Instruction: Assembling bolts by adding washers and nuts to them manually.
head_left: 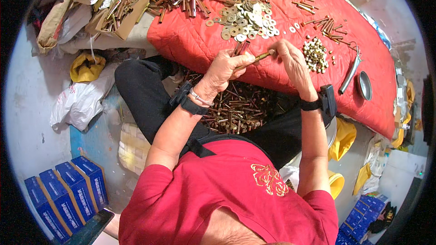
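Head view: left hand [222, 69] grips rods [255, 59] over the red quilt's [190, 36] near edge.

Left hand [222, 70] closed round a brass-coloured rod [258, 58], reddish tubes [241, 47] poking up from the same grip; right hand [294, 66] bent over the rod's outer end, fingertip contact too small to tell. Beyond the hands, on the red quilted cover [186, 41]: loose washers [247, 20], with heaped small nuts [315, 54] just beside the right hand. Below the hands, between black-trousered legs [136, 90]: piled metal bolts [234, 111].
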Tool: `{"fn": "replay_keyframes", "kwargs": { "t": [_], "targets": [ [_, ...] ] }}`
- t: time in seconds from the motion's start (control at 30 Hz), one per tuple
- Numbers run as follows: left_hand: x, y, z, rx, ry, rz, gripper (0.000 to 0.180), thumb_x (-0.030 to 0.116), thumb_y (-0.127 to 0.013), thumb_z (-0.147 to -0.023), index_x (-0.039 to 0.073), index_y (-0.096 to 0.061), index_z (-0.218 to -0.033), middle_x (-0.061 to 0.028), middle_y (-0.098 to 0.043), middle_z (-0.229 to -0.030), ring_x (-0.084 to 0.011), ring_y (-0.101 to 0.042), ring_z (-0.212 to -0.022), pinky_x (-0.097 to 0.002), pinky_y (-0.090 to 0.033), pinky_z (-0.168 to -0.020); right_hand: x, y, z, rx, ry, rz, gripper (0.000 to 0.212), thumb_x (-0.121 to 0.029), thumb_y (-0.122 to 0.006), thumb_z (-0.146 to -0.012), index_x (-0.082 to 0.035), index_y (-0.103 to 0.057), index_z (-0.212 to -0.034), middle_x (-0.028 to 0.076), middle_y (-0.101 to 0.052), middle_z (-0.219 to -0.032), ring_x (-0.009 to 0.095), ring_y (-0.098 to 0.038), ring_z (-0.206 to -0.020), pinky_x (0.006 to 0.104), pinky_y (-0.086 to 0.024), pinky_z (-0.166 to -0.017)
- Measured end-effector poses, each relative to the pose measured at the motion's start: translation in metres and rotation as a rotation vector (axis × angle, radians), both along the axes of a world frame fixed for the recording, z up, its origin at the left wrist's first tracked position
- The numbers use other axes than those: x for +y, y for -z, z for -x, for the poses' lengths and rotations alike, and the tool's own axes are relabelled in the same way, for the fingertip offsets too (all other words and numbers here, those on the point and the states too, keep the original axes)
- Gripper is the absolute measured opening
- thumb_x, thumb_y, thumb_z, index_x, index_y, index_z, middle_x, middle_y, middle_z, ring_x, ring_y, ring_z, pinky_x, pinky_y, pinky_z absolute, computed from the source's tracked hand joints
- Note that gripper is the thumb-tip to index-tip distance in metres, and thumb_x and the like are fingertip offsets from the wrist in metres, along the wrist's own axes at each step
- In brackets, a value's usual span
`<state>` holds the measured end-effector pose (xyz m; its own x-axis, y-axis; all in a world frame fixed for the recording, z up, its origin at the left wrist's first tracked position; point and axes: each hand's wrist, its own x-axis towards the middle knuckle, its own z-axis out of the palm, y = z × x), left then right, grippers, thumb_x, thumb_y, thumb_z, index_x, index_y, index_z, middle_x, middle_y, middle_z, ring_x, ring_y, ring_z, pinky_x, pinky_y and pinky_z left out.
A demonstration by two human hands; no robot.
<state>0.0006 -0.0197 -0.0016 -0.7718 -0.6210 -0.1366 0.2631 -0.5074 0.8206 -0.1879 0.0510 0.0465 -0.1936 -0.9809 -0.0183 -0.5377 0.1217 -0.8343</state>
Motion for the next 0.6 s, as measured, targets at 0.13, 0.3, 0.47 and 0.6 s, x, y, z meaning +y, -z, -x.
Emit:
{"fn": "replay_keyframes", "kwargs": {
  "t": [0.13,0.3,0.47,0.6],
  "targets": [
    [0.0,-0.001,0.001,-0.002,-0.02,-0.08,0.009,0.015,-0.062,-0.085,0.008,-0.06,-0.08,0.0074,-0.046,-0.061,-0.0021,-0.036,-0.045,-0.0185,-0.025,-0.041,-0.007,0.011,0.0,0.139,-0.148,0.44,0.03,-0.011,-0.045,-0.094,-0.007,-0.051,-0.123,0.001,-0.05,-0.086,0.008,-0.045,-0.071,0.0217,-0.038,-0.062],
    [0.002,0.002,0.004,-0.035,-0.006,-0.081,0.011,0.017,-0.061,-0.085,0.006,-0.061,-0.082,0.0067,-0.045,-0.059,-0.0024,-0.037,-0.044,-0.0183,-0.026,-0.04,-0.004,-0.001,-0.009,-0.009,-0.017,0.102,0.036,-0.007,-0.047,-0.094,-0.006,-0.046,-0.129,-0.002,-0.046,-0.08,0.006,-0.043,-0.07,0.0192,-0.038,-0.064],
    [-0.003,0.008,0.002,0.006,0.014,-0.08,0.011,0.016,-0.061,-0.085,0.006,-0.06,-0.08,0.006,-0.046,-0.059,-0.0024,-0.037,-0.045,-0.0184,-0.027,-0.04,-0.003,0.005,-0.005,-0.159,-0.006,0.255,0.039,-0.004,-0.05,-0.092,-0.006,-0.045,-0.13,-0.002,-0.045,-0.076,0.006,-0.042,-0.067,0.02,-0.037,-0.061],
    [0.004,0.003,0.006,-0.024,-0.015,-0.084,0.012,0.017,-0.061,-0.085,0.006,-0.059,-0.081,0.0065,-0.045,-0.058,-0.0025,-0.037,-0.044,-0.0186,-0.026,-0.04,-0.003,0.007,-0.001,-0.08,-0.035,0.159,0.041,-0.001,-0.051,-0.088,-0.007,-0.047,-0.128,-0.001,-0.048,-0.073,0.009,-0.046,-0.066,0.0241,-0.042,-0.062]
  ]
}}
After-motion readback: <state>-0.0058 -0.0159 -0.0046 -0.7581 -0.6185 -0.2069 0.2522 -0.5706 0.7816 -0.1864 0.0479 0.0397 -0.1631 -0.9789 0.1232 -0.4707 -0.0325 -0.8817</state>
